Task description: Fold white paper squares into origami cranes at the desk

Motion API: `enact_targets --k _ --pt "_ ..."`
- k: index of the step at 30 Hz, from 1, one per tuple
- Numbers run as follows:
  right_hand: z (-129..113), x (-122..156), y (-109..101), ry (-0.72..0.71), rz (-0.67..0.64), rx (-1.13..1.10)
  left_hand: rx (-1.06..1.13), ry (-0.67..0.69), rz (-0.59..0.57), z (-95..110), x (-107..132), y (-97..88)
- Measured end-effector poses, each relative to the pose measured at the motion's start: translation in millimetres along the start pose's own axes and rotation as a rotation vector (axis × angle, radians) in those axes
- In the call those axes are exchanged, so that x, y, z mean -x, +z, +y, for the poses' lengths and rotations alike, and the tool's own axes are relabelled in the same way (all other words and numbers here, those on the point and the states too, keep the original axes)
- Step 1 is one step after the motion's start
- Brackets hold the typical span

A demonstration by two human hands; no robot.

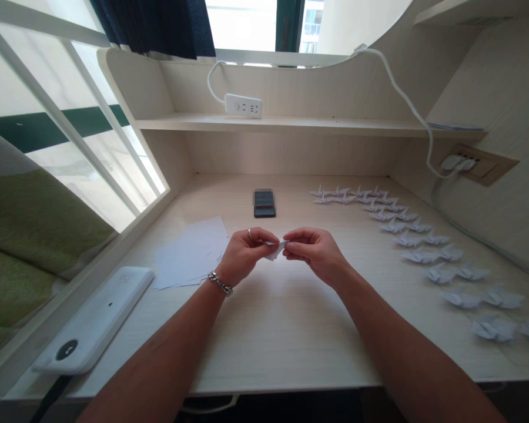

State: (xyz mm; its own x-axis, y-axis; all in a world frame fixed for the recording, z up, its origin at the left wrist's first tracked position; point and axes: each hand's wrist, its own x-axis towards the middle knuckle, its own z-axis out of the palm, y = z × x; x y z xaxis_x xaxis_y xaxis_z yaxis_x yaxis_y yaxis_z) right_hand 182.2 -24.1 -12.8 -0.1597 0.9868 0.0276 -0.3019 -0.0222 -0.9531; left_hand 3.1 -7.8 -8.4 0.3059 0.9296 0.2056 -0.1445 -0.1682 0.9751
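Left hand (242, 254) and right hand (314, 249) met over the middle of the desk (291, 329), both sets of fingertips pinched on the small folded paper (277, 249). Blank sheets (191, 252) lay left, paper cranes (423, 247) right. A clean crease likely wanted matched edges and firm, even pressure.

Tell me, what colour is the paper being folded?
The paper is white, clearest in the head view.
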Motion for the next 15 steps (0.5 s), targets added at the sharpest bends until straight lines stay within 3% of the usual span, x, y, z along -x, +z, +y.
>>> enact_targets --k 9,15 --pt "2 -2 1 -0.026 0.056 0.025 0.142 -0.121 -0.059 1 0 -0.1" --pt "10 -3 6 -0.237 0.153 0.383 0.044 -0.127 0.02 1 -1 3.5"
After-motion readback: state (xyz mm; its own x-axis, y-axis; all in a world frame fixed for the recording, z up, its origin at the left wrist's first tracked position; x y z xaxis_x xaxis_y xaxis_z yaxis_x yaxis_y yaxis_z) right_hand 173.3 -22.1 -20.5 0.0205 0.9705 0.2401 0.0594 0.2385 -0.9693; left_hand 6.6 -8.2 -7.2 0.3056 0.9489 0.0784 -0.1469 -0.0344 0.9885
